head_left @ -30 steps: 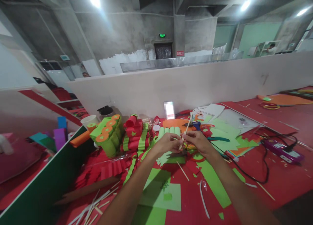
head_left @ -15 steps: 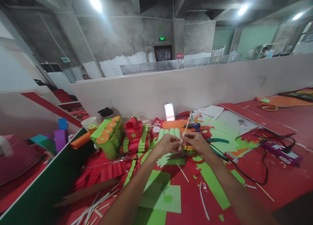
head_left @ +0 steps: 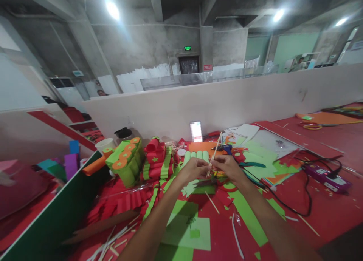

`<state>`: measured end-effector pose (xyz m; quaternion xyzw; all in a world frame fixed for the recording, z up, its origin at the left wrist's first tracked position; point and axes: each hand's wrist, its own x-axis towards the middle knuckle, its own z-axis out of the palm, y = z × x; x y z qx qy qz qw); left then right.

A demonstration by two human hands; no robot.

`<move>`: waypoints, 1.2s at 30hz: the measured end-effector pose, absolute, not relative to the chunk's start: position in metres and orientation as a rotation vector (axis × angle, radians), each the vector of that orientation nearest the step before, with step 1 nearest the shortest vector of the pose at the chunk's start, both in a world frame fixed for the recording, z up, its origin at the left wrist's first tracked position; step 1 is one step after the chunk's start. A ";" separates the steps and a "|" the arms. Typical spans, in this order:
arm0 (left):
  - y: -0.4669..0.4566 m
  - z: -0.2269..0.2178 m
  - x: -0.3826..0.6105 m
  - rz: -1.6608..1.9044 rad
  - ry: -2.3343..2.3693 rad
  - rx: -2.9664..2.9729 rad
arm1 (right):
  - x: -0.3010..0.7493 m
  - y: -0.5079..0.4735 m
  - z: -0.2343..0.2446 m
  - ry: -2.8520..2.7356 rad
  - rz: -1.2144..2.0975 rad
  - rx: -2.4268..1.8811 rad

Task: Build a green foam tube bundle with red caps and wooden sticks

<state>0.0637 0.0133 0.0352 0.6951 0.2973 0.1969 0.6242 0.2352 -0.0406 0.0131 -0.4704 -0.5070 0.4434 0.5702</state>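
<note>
While both hands meet low over the middle of the table, the left hand (head_left: 195, 169) and the right hand (head_left: 228, 166) are narrowed to a pinch, fingertips together on thin pale sticks (head_left: 217, 145), apparently two, which stand tilted with their upper ends leaning far and right. Which fingers bear most of the grip cannot be told at this size. Good handling here would seem to call for a light, close pinch, since such slim sticks could snap or roll, with one hand steadying while the other makes fine turns. Keeping the fingers clear of the scissors (head_left: 208, 181) just below and nearer would also be wise, as would not bumping the green rolls (head_left: 195, 155) just beyond the left hand or the glue gun (head_left: 226, 149) beyond the right. Farther out, a red model (head_left: 155, 159) and a green model (head_left: 127, 159) stand to the left, a phone (head_left: 196, 132) leans near the far wall (head_left: 198, 98), and a power strip (head_left: 326, 178) lies to the right. Compared with a second ago, the left fingers are drawn in more tightly, the sticks lie closer together, the whole view sits slightly lower, and a distant person (head_left: 300, 62) at far right has shifted left.
</note>
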 end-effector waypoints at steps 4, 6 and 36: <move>0.013 0.037 0.064 0.427 0.684 1.602 | 0.235 -0.042 0.015 -1.186 1.055 -1.097; 0.013 0.037 0.064 0.425 0.694 1.605 | 0.235 -0.042 0.015 -1.185 1.059 -1.092; 0.013 0.043 0.063 0.433 0.704 1.656 | 0.236 -0.041 0.013 -1.194 1.055 -1.097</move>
